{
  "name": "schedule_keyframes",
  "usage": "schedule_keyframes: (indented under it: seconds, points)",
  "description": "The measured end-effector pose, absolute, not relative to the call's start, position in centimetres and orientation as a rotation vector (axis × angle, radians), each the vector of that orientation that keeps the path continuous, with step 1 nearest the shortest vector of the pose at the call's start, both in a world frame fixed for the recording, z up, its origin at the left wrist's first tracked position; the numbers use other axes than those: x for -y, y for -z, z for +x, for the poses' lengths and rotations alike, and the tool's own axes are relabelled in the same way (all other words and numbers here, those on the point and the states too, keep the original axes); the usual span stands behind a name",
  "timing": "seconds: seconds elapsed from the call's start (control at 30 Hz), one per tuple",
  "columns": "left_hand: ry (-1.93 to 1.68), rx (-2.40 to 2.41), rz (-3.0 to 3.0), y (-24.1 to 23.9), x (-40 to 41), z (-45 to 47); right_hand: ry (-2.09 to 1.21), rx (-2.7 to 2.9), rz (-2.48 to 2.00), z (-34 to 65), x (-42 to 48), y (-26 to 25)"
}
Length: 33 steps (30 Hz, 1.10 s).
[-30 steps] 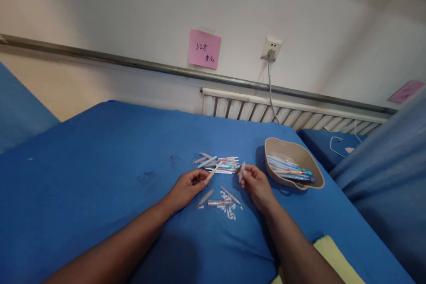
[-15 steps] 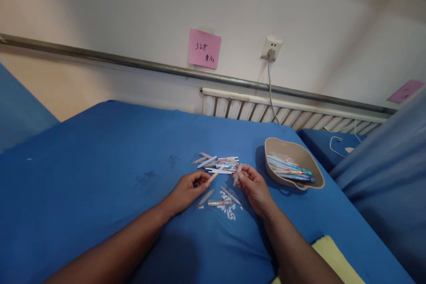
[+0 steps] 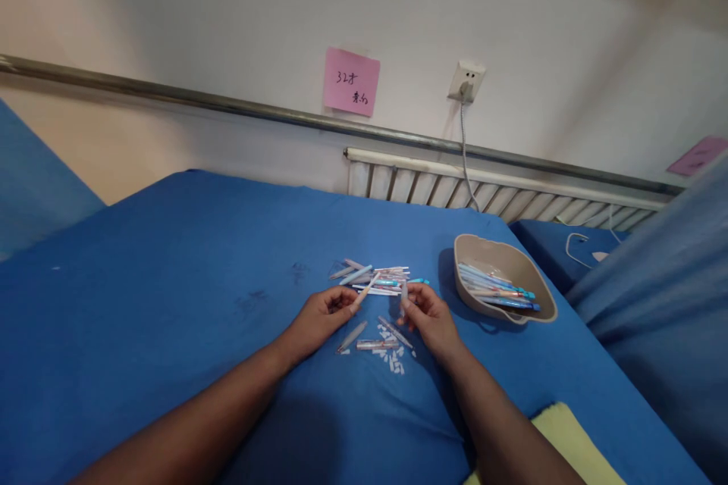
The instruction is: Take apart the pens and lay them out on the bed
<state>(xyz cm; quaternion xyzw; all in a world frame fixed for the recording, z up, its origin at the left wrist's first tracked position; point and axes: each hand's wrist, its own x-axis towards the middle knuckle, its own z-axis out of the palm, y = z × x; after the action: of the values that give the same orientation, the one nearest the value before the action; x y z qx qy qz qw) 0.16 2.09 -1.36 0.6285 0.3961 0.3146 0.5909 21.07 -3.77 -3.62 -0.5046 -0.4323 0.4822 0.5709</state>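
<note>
My left hand (image 3: 321,320) is closed, pinching a slim pen part (image 3: 368,288), peach at its lower end and pale toward the tip, tilted up to the right. Opposite it, my right hand (image 3: 435,322) grips a short translucent pen barrel (image 3: 404,292), held nearly upright between thumb and fingers. The two parts are apart. Behind both hands lies a pile of pen parts (image 3: 390,273), with white sticks and light-blue pieces. Between my wrists are a grey translucent barrel (image 3: 353,336), a clear patterned barrel (image 3: 372,345) and several small white bits (image 3: 396,366).
A beige basket (image 3: 512,256) with several pens (image 3: 492,286) stands to the right on the blue cloth (image 3: 227,242). A yellow cloth (image 3: 569,439) lies by my right forearm. Behind are a radiator (image 3: 421,186), a rail and a plugged-in socket (image 3: 467,82).
The barrel in my right hand has turned more upright. My left hand's pen part has tipped up slightly. The view has shifted a little; the loose parts lie as before.
</note>
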Motion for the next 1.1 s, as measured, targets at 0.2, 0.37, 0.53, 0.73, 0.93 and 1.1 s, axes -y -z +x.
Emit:
schedule_keyframes:
  seconds: [0.2, 0.37, 0.53, 0.73, 0.93, 1.1]
  points:
    - [-0.781, -0.991, 1.360, 0.8, -2.2, 0.2, -0.991, 1.370, -1.268, 20.6, 4.1, 5.0]
    - [-0.765, -0.999, 1.365, 0.9, -2.2, 0.2, -0.877, 1.534, -1.352, 20.8, 4.3, 4.8]
    - [-0.759, -0.993, 1.361, 1.0, -2.3, 0.1, -0.729, 1.660, -1.454, 20.9, 4.3, 4.3]
    - [-0.764, -0.974, 1.378, 0.7, -2.3, 0.2, -0.578, 1.720, -1.496, 21.3, 4.1, 3.7]
    - [-0.770, -0.980, 1.372, 1.0, -2.3, 0.2, -0.193, 1.640, -1.714, 23.9, 2.5, 5.0]
    - [-0.770, -0.967, 1.401, 1.1, -2.3, 0.3, -0.177, 1.790, -1.888, 24.2, 2.3, 5.3]
